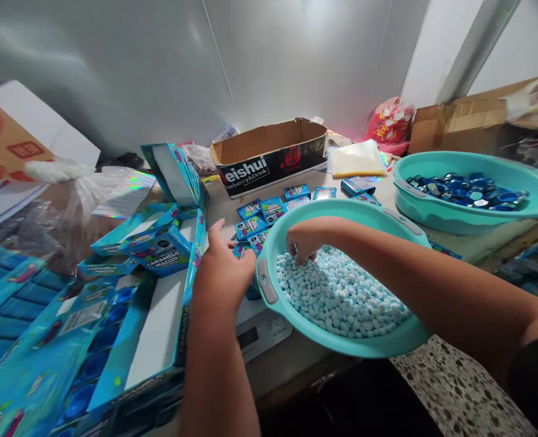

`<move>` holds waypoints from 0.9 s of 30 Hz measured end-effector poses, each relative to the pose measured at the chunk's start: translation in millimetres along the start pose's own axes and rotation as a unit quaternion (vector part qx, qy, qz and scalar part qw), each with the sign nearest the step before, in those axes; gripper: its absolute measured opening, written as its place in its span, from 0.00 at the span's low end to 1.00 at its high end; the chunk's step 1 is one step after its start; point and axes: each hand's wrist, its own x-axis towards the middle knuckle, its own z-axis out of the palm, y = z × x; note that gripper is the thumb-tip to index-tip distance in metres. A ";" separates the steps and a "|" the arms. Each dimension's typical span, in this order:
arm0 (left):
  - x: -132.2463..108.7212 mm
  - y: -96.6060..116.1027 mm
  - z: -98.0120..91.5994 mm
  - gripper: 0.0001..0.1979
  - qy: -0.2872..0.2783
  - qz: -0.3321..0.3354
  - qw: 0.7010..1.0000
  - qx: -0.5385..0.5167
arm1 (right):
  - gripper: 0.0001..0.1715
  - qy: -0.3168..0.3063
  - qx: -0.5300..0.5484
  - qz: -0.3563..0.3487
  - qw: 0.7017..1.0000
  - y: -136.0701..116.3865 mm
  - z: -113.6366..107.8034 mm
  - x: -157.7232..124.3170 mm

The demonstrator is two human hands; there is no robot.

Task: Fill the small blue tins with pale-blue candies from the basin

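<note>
A turquoise basin (341, 346) holds a heap of small pale-blue candies (341, 291). Inside it, my right hand (302, 240) has its fingers curled down into the candies at the left side; the fingertips are partly buried. Left of the rim is my left hand (223, 255), its fingers stretched apart, close to small blue candy packets (250, 228). I cannot tell whether it touches one. Those packets lie loosely grouped behind the basin. A white digital scale (264, 334) shows partly under the basin's left edge.
Blue display boxes (159, 249) are stacked at the left. An open carton (273, 161) stands at the back. On the right, another turquoise basin (469, 218) holds shiny blue pieces. Clear plastic bags (357, 159) lie behind; a cardboard box (460, 127) sits back right.
</note>
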 end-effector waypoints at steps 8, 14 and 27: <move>-3.0 6.5 -2.7 0.43 0.052 0.013 0.998 -0.022 | 0.18 0.051 -0.060 -0.013 0.997 -16.4 -3.2 -13.2; -10.1 18.4 -7.5 0.28 0.170 0.117 0.972 -0.111 | 0.11 0.147 -0.102 -0.038 0.983 -27.6 -10.3 -27.8; -23.8 33.1 -21.8 0.11 0.356 0.210 0.865 -0.283 | 0.09 0.244 -0.092 -0.132 0.956 -33.0 -9.6 -28.5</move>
